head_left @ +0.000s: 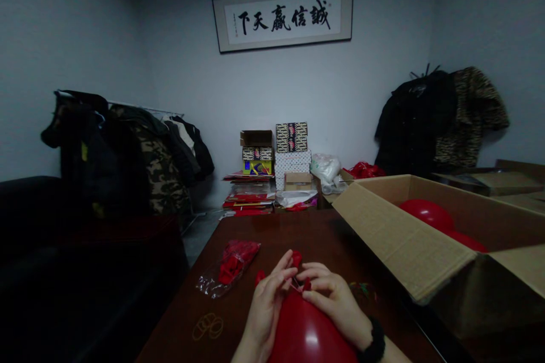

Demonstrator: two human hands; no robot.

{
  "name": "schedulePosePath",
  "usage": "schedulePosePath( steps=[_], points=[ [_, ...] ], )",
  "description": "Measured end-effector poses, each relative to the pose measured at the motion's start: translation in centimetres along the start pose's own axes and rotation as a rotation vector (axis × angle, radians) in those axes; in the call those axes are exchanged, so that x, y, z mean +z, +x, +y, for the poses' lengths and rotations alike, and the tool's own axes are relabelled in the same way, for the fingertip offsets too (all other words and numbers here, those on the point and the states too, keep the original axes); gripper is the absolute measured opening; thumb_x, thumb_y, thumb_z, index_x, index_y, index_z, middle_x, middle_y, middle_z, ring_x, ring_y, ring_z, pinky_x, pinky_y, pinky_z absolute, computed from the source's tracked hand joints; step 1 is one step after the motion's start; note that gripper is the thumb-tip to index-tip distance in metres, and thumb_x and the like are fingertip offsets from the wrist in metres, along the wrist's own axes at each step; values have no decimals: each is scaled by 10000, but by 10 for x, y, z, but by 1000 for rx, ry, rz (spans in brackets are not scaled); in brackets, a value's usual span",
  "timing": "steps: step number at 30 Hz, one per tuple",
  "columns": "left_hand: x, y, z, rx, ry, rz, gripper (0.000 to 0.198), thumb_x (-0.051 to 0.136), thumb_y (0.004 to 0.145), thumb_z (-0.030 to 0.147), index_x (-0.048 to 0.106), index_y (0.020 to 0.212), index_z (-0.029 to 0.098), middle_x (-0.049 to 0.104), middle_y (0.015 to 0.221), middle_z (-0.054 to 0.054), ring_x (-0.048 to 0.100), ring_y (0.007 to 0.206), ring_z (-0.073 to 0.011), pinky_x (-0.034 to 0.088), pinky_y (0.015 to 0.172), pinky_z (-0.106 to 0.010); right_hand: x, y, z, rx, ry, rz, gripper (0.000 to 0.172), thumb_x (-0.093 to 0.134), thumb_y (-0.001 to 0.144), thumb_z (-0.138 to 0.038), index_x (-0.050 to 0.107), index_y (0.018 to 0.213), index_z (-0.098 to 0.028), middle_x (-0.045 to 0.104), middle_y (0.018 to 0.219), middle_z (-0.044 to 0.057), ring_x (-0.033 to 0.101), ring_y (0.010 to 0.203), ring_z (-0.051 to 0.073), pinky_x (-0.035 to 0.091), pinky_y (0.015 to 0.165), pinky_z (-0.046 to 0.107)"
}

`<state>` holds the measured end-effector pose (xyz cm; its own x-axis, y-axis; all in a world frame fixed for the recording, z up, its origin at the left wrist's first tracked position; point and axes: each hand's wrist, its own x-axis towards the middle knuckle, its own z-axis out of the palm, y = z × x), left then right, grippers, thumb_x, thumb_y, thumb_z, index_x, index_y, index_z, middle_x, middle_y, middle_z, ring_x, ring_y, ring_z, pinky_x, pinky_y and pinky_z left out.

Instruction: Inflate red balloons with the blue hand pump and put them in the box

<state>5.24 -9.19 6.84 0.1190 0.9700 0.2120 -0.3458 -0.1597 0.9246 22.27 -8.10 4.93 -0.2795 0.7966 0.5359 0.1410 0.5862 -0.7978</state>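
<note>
A blown-up red balloon is at the bottom centre, its neck end pointing away from me. My left hand lies along its left side, with fingertips closed at the neck. My right hand wears a black fuzzy band at the wrist; its fingers pinch the neck from the right. A thin pale strand, perhaps a rubber band, shows between my fingertips, but its path is partly hidden. Small red pieces stick up beyond my fingers. To the left lie a clear bag of limp red balloons and several rubber bands.
An open cardboard box with blown-up red balloons stands at the right, one flap over the brown table. Small coloured bits lie near my right hand. Stacked boxes stand against the back wall; coats hang left.
</note>
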Motion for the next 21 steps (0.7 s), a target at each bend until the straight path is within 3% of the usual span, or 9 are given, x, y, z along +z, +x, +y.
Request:
schedulePosePath(
  steps=[5, 8, 12, 17, 21],
  points=[
    [-8, 0, -7, 237, 452, 0, 291, 571, 799, 352, 738, 1018, 256, 443, 1441, -92, 421, 1301, -299, 314, 1078, -475, 4, -3, -5, -39, -150, 9, 125, 671, 809, -320, 685, 688, -297, 705, 860, -20, 521, 1122, 231, 177, 1092, 536],
    [-10, -1, -7, 359, 617, 89, 270, 560, 817, 314, 736, 1018, 273, 444, 1442, -79, 450, 1281, -283, 347, 1064, -455, 6, -3, -11, -70, -220, -17, 144, 663, 811, -291, 662, 668, -279, 700, 898, -23, 496, 1156, 228, 154, 1102, 535],
    [-14, -3, -4, 399, 680, 141, 252, 615, 793, 335, 740, 1003, 273, 454, 1433, -86, 459, 1272, -298, 342, 1064, -476, 7, 0, -15, -82, -263, -54, 154, 657, 815, -296, 652, 662, -276, 698, 900, -17, 494, 1163, 232, 166, 1104, 529],
    [-19, -3, 1, 377, 747, -76, 446, 728, 683, 413, 687, 1116, 316, 382, 1473, -94, 351, 1340, -336, 252, 1090, -543, 5, 4, -15, -54, -237, -50, 159, 681, 800, -336, 663, 654, -277, 677, 1027, 5, 452, 1211, 255, 218, 1087, 529],
    [-16, -4, 6, 297, 820, -177, 382, 701, 715, 417, 699, 1089, 339, 366, 1483, -78, 292, 1373, -322, 217, 1101, -551, 4, 7, -14, -49, -242, -94, 103, 700, 778, -285, 683, 676, -275, 668, 1087, 16, 455, 1211, 263, 273, 1061, 517]
  ],
)
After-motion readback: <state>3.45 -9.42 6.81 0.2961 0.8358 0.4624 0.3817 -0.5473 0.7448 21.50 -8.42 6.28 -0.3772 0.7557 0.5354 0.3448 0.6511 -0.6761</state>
